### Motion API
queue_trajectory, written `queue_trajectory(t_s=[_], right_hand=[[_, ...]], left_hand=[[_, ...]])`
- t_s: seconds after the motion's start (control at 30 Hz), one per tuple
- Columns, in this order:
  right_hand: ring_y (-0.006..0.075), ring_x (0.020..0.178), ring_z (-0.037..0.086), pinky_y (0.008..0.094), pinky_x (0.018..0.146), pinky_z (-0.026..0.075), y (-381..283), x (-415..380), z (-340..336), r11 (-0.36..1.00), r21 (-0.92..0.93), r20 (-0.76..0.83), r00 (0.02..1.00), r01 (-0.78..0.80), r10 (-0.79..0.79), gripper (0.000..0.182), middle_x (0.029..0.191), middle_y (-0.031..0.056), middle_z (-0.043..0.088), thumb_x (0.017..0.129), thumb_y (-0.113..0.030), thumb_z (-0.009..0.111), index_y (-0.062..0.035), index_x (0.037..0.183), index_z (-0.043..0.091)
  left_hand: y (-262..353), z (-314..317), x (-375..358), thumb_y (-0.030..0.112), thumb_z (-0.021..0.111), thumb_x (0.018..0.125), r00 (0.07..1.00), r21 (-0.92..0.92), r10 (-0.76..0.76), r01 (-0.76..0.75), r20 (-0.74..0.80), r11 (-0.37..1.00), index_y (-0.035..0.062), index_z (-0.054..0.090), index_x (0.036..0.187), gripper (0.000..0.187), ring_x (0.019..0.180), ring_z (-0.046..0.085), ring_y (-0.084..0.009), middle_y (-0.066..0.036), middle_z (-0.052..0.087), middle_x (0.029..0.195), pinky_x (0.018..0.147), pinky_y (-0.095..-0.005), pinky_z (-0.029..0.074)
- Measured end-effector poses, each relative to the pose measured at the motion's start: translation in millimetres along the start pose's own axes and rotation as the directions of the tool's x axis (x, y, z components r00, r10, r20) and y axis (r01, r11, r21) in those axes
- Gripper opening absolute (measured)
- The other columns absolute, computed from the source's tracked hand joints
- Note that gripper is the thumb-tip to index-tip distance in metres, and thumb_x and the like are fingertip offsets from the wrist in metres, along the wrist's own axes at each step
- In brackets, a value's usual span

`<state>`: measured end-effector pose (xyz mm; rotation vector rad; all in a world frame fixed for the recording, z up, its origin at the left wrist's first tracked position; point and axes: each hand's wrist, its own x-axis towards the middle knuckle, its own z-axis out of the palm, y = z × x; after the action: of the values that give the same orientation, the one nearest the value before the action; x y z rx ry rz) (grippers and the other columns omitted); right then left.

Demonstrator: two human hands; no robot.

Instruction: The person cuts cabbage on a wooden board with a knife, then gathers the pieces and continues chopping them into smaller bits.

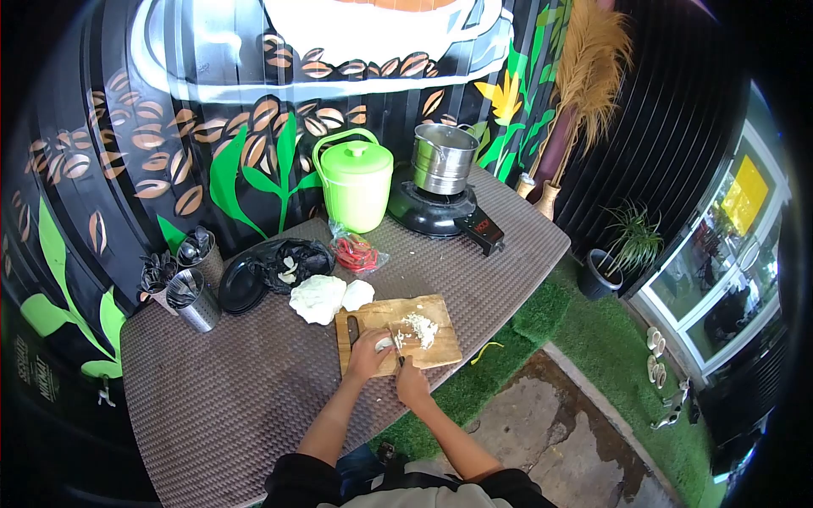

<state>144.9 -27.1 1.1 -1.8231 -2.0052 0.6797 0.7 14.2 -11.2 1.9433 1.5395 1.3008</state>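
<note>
A wooden cutting board (pixel 440 345) with a slot handle lies near the table's front edge. My left hand (pixel 367 354) is closed on a pale white piece (pixel 384 344) at the board's left part. Close beside it on the right, my right hand (pixel 412 383) is wrapped round the handle of a knife (pixel 400 356), whose blade stands next to the white piece. Small chopped white bits (pixel 421 330) are heaped on the board right of the blade. Just behind the board sit large pale white pieces (pixel 318 299), too plain to identify.
Behind are a black bag (pixel 296 261), black plates (pixel 241 286), a bag of red chillies (pixel 357 253) and a green lidded bucket (pixel 357 186). A steel pot (pixel 442 161) stands on a portable stove (pixel 432 212). Metal cups of cutlery (pixel 195 300) stand at the left.
</note>
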Motion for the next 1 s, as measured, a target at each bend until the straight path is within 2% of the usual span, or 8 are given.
queue_trajectory(t_s=[0.3,0.37,0.47,0.57,0.7,0.9,0.93,1.0], right_hand=[[0.0492,0.086,0.061,0.0569,0.076,0.048,9.6,28.6,-18.9,0.998,0.019,0.099,0.993,0.065,-0.066,0.032,0.088,0.0327,0.061,0.094,-0.026,0.045,0.0035,0.105,0.043],[0.0507,0.086,0.060,0.0576,0.076,0.047,-11.0,27.5,-50.9,0.962,0.202,0.369,0.924,-0.184,0.099,0.031,0.088,0.0336,0.061,0.094,-0.025,0.046,0.0043,0.105,0.043],[0.0514,0.086,0.059,0.0577,0.076,0.046,13.8,21.0,-18.9,0.997,0.052,0.186,0.981,0.053,-0.062,0.030,0.088,0.0342,0.061,0.094,-0.023,0.046,0.0048,0.105,0.044],[0.0507,0.088,0.059,0.0571,0.077,0.047,5.3,4.0,-8.5,0.999,0.019,0.075,0.997,-0.027,0.026,0.030,0.088,0.0344,0.061,0.093,-0.022,0.046,0.0060,0.105,0.045],[0.0503,0.086,0.060,0.0568,0.075,0.047,2.3,22.7,-5.4,1.000,0.010,0.064,0.998,-0.007,0.006,0.030,0.088,0.0348,0.060,0.093,-0.021,0.047,0.0063,0.106,0.046],[0.0455,0.093,0.062,0.0517,0.080,0.049,-11.2,29.4,-50.7,0.978,0.150,0.371,0.926,-0.143,0.078,0.034,0.097,0.0322,0.062,0.093,-0.026,0.045,0.0066,0.104,0.049],[0.0458,0.091,0.062,0.0532,0.079,0.049,-1.6,22.4,-36.4,1.000,0.024,0.262,0.965,0.017,-0.023,0.033,0.096,0.0320,0.062,0.094,-0.026,0.045,0.0047,0.105,0.047],[0.0462,0.091,0.062,0.0540,0.079,0.049,7.2,8.9,-10.2,0.999,0.004,0.194,0.980,-0.036,0.035,0.032,0.096,0.0313,0.062,0.094,-0.027,0.044,0.0033,0.107,0.046]], left_hand=[[4.1,2.2,-0.2,0.012,0.073,0.074,0.999,0.021,-0.047,0.047,-0.004,0.999,0.0000,0.065,0.107,0.036,0.107,0.057,-0.0328,-0.017,0.063,0.110,0.093,-0.0386,0.045],[3.8,1.0,-1.2,0.012,0.074,0.073,0.998,0.051,-0.065,0.066,-0.022,0.996,0.0000,0.065,0.106,0.036,0.106,0.057,-0.0335,-0.018,0.063,0.109,0.092,-0.0385,0.045],[4.5,1.9,-2.8,0.012,0.074,0.074,0.994,0.034,-0.100,0.102,-0.044,0.994,-0.0009,0.065,0.106,0.036,0.104,0.058,-0.0346,-0.019,0.062,0.109,0.090,-0.0387,0.046],[1.3,1.2,-2.5,0.012,0.073,0.075,0.996,0.018,-0.079,0.080,-0.037,0.997,-0.0016,0.065,0.105,0.034,0.103,0.058,-0.0348,-0.019,0.062,0.110,0.089,-0.0390,0.047],[4.6,-1.0,-5.4,0.015,0.070,0.077,0.999,0.029,-0.050,0.050,-0.004,0.998,-0.0011,0.065,0.107,0.034,0.105,0.057,-0.0336,-0.018,0.061,0.112,0.091,-0.0384,0.046],[10.6,-6.5,-6.0,0.017,0.069,0.079,1.000,0.107,-0.023,0.024,-0.007,0.994,0.0006,0.066,0.108,0.034,0.108,0.056,-0.0308,-0.015,0.058,0.113,0.092,-0.0377,0.045],[9.3,-5.7,-6.1,0.017,0.069,0.079,0.996,0.093,-0.083,0.080,0.027,0.992,0.0009,0.066,0.108,0.034,0.107,0.056,-0.0303,-0.014,0.058,0.112,0.092,-0.0378,0.045],[3.7,-3.7,-5.6,0.017,0.069,0.079,0.997,0.092,-0.076,0.073,0.029,0.993,0.0011,0.066,0.108,0.033,0.107,0.056,-0.0303,-0.014,0.058,0.111,0.092,-0.0378,0.045]])
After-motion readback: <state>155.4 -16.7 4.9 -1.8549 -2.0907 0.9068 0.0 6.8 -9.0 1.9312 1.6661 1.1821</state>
